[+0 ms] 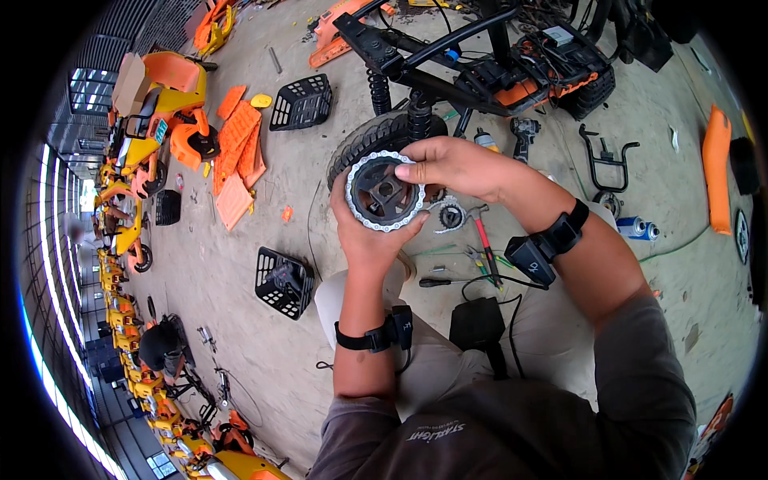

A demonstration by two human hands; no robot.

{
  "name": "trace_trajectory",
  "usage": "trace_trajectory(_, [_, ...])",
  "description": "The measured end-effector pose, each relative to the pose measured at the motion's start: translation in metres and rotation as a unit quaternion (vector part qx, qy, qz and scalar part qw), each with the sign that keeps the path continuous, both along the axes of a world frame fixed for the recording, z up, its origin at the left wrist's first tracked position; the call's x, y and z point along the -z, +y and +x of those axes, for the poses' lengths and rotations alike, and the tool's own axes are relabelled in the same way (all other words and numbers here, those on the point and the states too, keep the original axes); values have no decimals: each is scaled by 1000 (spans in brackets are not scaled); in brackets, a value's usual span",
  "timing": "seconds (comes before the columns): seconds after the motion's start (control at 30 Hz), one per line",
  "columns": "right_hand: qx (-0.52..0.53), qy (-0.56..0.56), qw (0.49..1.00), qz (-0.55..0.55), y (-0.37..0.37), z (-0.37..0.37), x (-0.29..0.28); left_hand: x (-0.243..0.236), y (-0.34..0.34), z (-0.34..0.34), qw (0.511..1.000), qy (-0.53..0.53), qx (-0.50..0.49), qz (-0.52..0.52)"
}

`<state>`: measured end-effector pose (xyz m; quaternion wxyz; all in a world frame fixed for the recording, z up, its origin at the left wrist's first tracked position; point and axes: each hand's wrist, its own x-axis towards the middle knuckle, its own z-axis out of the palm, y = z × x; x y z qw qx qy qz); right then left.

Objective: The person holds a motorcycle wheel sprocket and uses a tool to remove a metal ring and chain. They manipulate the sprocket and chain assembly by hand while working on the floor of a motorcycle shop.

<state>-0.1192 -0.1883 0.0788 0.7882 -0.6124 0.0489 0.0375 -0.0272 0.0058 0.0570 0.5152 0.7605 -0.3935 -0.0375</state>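
A dark, spoked sprocket [386, 190] is held up between my two hands, in front of a vehicle's wheel. A silver chain [384, 226] runs around its rim. My left hand [364, 242] cups the sprocket from below and the left side, its thumb at the lower right rim. My right hand [452, 166] grips the upper right edge, with the thumb laid over the sprocket's face. The fingers behind the sprocket are hidden. Just right of it, near the floor, a small sprocket [451, 216] has a chain beside it.
A tyre [352, 148] and black frame [432, 76] stand ahead. A hammer [484, 240], screwdriver [436, 282], impact driver [524, 138] and cans [632, 227] lie right. Black baskets [302, 102] and orange panels [238, 140] lie left; yellow vehicles [132, 128] line the far left.
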Motion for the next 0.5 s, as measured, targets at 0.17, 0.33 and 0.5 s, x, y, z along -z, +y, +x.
trace_trajectory(0.17, [36,16,998,41,-5,-4,-3,8,-2,4,1000,-1,11,-25])
trace_trajectory(0.33, [53,9,998,30,-11,-1,1,-2,-7,-1,1000,11,1,0])
trace_trajectory(0.5, [86,2,996,24,-17,2,4,-11,-16,-4,999,-29,-4,18])
